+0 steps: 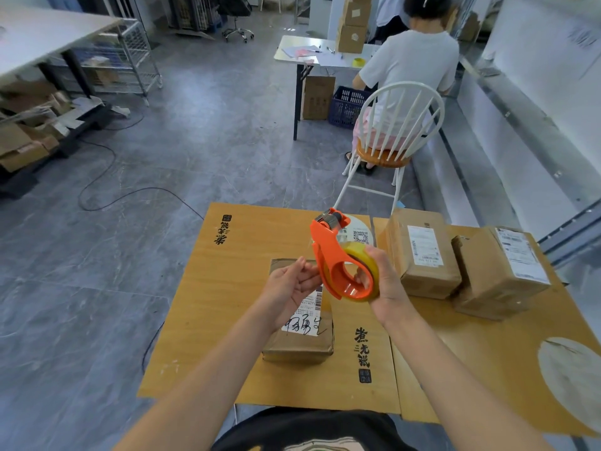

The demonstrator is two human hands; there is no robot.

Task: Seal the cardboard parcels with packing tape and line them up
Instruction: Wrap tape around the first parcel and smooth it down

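Hands over the parcel [297,345]: right hand [387,283] grips tape dispenser [328,252], left hand [292,284] pinches tape [361,252].

Upper right of my view: person in white shirt [413,60] seated on white spindle chair [383,156], blue crate [344,105] beside; upper left wire cart [133,37]; black cable [153,188] crossing grey floor
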